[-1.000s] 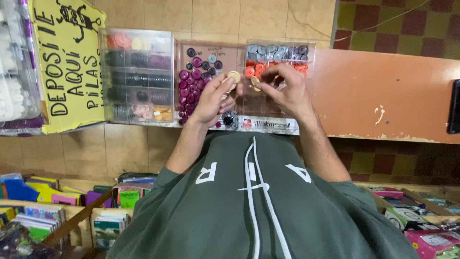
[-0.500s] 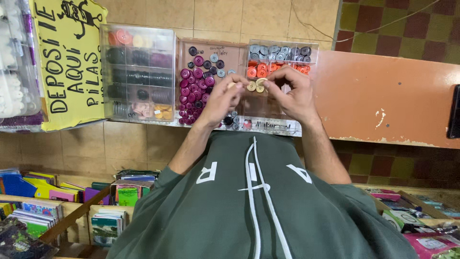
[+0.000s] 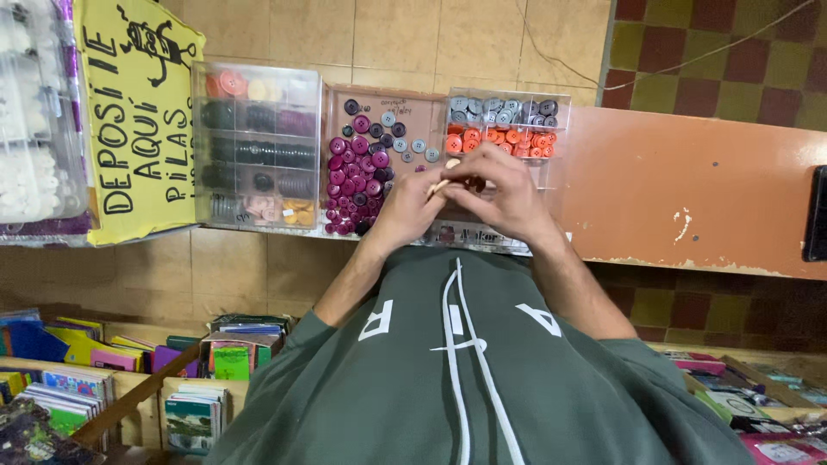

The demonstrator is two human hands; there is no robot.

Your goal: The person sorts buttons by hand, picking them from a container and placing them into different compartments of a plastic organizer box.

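While both hands meet above the trays, the left hand [image 3: 409, 211] pinches a pale button [image 3: 441, 184], right hand [image 3: 504, 194] fingertips closed beside it.

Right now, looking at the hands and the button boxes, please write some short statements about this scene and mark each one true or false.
1. Both hands meet over the open cardboard tray of purple and grey buttons. True: the left hand and right hand come together at its right edge.
2. The orange round buttons lie in the clear plastic box on the right. True.
3. The hands hold a large blue button. False: a small pale tan piece shows between the fingers.
4. The yellow hand-lettered paper sign hangs to the right of the boxes. False: it is to the left of them.
5. The person wears a red sweater. False: the hooded sweater is dark green.
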